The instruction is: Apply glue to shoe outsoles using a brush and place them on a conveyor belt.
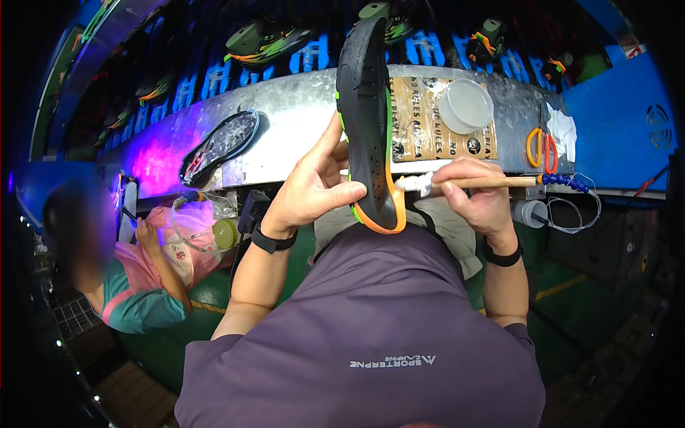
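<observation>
My left hand [316,187] grips a black shoe sole [367,125] by its side, thumb across the edge. The sole stands lengthwise with small holes near the heel and a green-and-orange rim. My right hand [476,194] is closed round a wooden-handled brush [499,182]; white stuff covers its head. The brush's yellowish tip is at the orange heel rim, seemingly touching it. A blue segmented tube with a thin clear hose joins the handle's far end. Behind my left hand, another dark sole [220,145] with a wet-looking inside lies on the metal bench [300,100].
A white translucent tub [466,105] stands on brown printed paper [410,118]. Right of it are orange-and-red-handled scissors [535,146] and a white cloth [561,132]. Beyond the bench, shoes [264,44] sit along a blue-and-black rack. A co-worker [143,285] is at the left.
</observation>
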Tool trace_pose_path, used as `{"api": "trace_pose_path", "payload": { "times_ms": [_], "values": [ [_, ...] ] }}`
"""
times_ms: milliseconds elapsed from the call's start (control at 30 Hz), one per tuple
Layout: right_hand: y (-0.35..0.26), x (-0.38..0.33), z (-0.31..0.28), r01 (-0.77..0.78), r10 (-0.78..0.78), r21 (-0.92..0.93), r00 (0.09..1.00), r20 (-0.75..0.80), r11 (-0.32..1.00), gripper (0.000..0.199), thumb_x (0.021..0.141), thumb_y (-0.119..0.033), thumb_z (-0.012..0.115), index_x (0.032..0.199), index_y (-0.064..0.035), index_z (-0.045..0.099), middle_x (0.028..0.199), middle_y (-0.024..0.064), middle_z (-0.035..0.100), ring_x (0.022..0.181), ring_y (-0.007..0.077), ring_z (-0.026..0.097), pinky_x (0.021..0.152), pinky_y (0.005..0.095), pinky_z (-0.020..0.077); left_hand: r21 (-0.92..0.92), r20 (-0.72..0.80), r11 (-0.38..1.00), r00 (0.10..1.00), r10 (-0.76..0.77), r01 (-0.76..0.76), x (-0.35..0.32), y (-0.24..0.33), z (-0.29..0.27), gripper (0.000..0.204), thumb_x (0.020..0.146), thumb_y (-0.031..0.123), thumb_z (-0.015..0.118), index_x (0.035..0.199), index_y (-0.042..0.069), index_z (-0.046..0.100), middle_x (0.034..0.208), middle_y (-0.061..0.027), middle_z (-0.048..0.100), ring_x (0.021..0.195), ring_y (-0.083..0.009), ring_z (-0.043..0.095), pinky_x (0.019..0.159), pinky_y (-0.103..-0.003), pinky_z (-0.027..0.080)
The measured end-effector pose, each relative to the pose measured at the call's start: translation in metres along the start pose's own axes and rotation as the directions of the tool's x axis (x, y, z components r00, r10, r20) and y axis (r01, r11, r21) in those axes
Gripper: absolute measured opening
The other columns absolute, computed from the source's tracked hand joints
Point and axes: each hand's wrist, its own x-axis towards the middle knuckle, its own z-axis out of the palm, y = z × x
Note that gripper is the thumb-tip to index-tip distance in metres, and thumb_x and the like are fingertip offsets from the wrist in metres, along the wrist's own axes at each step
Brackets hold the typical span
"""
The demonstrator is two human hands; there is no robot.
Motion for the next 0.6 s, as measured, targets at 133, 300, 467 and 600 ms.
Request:
{"api": "trace_pose_path", "payload": {
  "times_ms": [133,300,467,600],
  "values": [
    [0.004,0.003,0.004,0.077,-0.077,-0.007,0.983,-0.167,0.997,0.011,0.081,-0.002,0.069,0.091,-0.0001,0.073,0.080,0.0087,0.070,0.066,0.0188,0.062,0.064,0.0308,0.0478,0.010,0.019,1.000,1.000,0.016,-0.017,0.001,-0.001,0.001,0.106,0.086,0.000,0.073,0.163,0.007,0.001,0.153,-0.0191,0.042,0.137,-0.0268,0.047,0.109,-0.041,0.044],
    [0.001,0.003,-0.004,0.199,-0.198,0.013,0.979,-0.053,0.980,0.014,0.079,0.001,0.069,0.092,0.0013,0.073,0.081,0.0092,0.072,0.070,0.0217,0.065,0.064,0.0319,0.0497,0.007,-0.046,1.000,0.999,-0.010,0.011,-0.001,0.004,0.003,0.107,0.085,-0.001,0.074,0.163,0.007,0.001,0.152,-0.0178,0.043,0.136,-0.0253,0.047,0.105,-0.040,0.048],
    [0.002,0.001,0.001,0.162,-0.162,-0.033,0.987,-0.008,0.986,0.014,0.076,0.002,0.071,0.090,0.0004,0.073,0.077,0.0090,0.070,0.067,0.0216,0.063,0.063,0.0320,0.0496,0.206,-0.092,0.977,0.993,0.076,-0.055,0.001,0.007,0.000,0.088,0.079,0.000,0.081,0.153,-0.001,0.033,0.137,-0.0144,0.056,0.125,-0.0235,0.057,0.102,-0.040,0.051],
    [0.001,-0.002,0.005,0.159,-0.161,-0.056,0.986,-0.043,0.986,0.013,0.077,0.002,0.070,0.089,-0.0005,0.072,0.074,0.0091,0.068,0.065,0.0216,0.062,0.061,0.0326,0.0487,0.275,-0.142,0.954,0.976,0.168,-0.124,-0.001,0.002,0.000,0.067,0.075,0.002,0.085,0.132,-0.006,0.052,0.124,-0.0128,0.064,0.114,-0.0229,0.064,0.101,-0.040,0.052]
  ]
}}
